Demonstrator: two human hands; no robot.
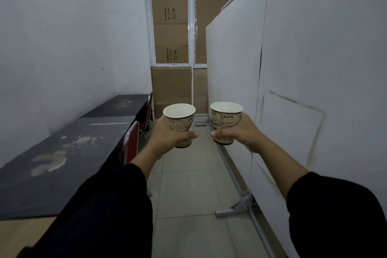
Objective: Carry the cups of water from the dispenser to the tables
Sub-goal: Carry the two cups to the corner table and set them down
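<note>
Head view: 2 paper cups upright at chest height, left hand [167,135] wrapped round left cup [180,124], right hand [236,132] round right cup [226,122], level against spills, tables [62,153] alongside left.

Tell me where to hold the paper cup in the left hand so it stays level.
Grip the left paper cup around its lower wall from the side, as the left hand does: it tapers downward, stands upright, and its open top must stay clear.

We see stacked cardboard boxes [170,33] behind a white-framed window, red chairs [131,142] at left, a white partition [293,69] at right.
</note>
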